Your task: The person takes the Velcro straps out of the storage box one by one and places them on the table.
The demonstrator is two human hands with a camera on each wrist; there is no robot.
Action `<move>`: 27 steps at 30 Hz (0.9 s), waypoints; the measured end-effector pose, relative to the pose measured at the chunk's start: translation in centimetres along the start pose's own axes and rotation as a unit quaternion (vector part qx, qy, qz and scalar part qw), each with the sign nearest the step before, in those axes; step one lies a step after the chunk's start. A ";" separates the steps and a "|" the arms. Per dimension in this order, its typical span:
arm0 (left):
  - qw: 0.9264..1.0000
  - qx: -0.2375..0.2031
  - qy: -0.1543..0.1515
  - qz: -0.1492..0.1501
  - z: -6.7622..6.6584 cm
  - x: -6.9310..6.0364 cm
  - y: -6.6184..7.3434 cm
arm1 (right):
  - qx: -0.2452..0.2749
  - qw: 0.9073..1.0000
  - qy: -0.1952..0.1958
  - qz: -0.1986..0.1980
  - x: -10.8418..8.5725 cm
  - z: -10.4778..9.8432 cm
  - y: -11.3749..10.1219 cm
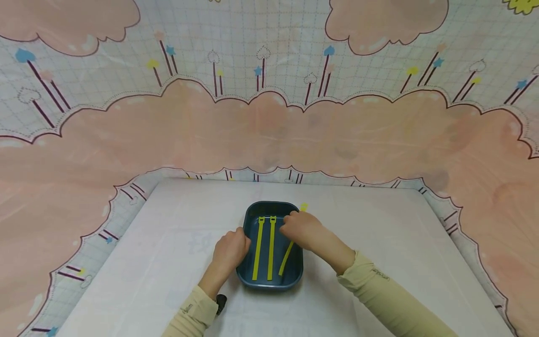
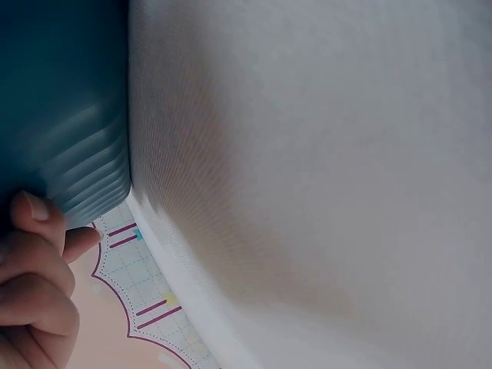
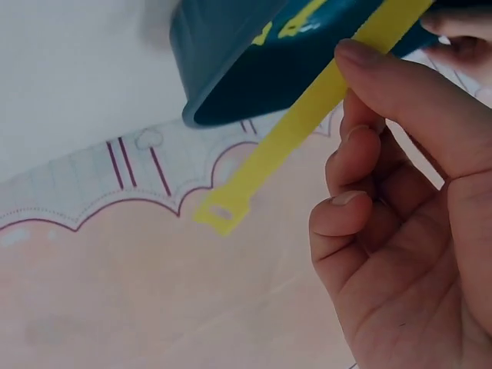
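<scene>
A dark blue rectangular tray (image 1: pixel 269 286) with rounded corners stands on the white table. Inside it, two yellow hook-and-loop cable ties lie side by side, a left one (image 1: pixel 258 250) and a middle one (image 1: pixel 271 250), slotted heads at the far end. My right hand (image 1: pixel 306 230), above the tray's right side, pinches a third yellow cable tie (image 3: pixel 296 127) between thumb and curled forefinger. Its slotted head sticks out past the tray's far right corner, and its tail slants down over the tray. At the left rim my left hand (image 1: pixel 230 249) grips the tray, fingers curled; part of that grip is hidden.
White cloth covers the table (image 1: pixel 177 262) around the tray. Behind it hangs a patterned cloth backdrop (image 1: pixel 269 135) with pink clouds, which also runs down both sides. A small black object (image 1: pixel 221 304) shows at the left sleeve cuff.
</scene>
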State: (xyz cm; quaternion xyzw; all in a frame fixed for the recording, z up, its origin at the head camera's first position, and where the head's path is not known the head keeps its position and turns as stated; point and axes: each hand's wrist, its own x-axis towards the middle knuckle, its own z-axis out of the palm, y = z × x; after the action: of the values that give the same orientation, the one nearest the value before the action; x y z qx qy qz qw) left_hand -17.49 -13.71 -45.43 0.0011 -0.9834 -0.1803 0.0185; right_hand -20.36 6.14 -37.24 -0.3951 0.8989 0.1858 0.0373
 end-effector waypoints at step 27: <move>1.000 -0.002 -0.002 0.002 0.1 0.0 -0.1 | 0.163 0.983 0.079 0.031 -3.3 1.2 3.4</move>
State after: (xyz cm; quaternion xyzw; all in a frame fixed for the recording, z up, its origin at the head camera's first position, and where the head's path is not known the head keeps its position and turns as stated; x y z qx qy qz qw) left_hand -17.54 -13.77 -45.60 -0.0016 -0.9831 -0.1824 0.0169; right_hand -20.70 10.95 -36.57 -0.3693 0.9290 0.0058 0.0241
